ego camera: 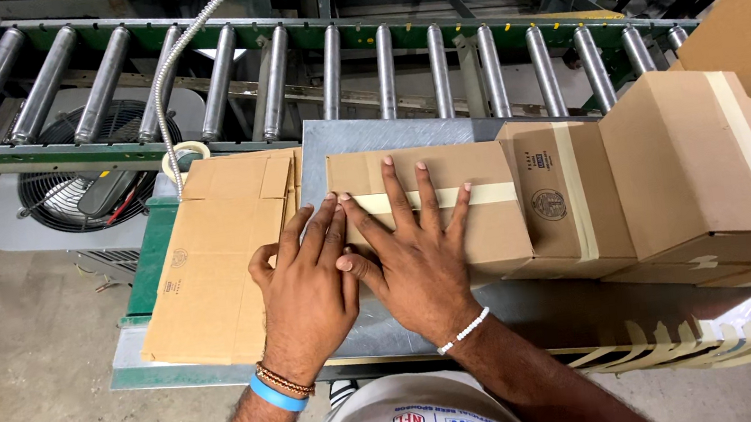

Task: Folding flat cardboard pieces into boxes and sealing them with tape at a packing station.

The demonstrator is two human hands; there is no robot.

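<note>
Head view. Both hands lie flat, fingers spread, grasping nothing. The left hand (pixel 306 281) presses at the left end of a small cardboard box (pixel 428 209), which sits near the middle of the metal worktop (pixel 357 137), towards its far edge. The right hand (pixel 414 254) rests palm-down on the box top, its fingers across a strip of pale paper tape (pixel 436 198) that runs along the centre seam.

To seal the seam well, keep both palms flat, press evenly, and stroke along the tape from the centre outward so that no bubble or lifted edge remains; hold the flaps level and butted together while pressing.

A stack of flattened cartons (pixel 219 259) lies just beside the box on the left and overhangs the near left edge of the worktop. Taped boxes (pixel 638 174) stand in a row to the right, touching one another. Precut tape strips (pixel 687 335) hang along the near right edge.

Materials: the cartons are matt brown corrugated board with sharp creases; the tape is smooth and cream-coloured; the worktop is dull grey sheet metal. Behind its far edge runs a roller conveyor (pixel 387 71) of polished steel cylinders in a green frame.
</note>
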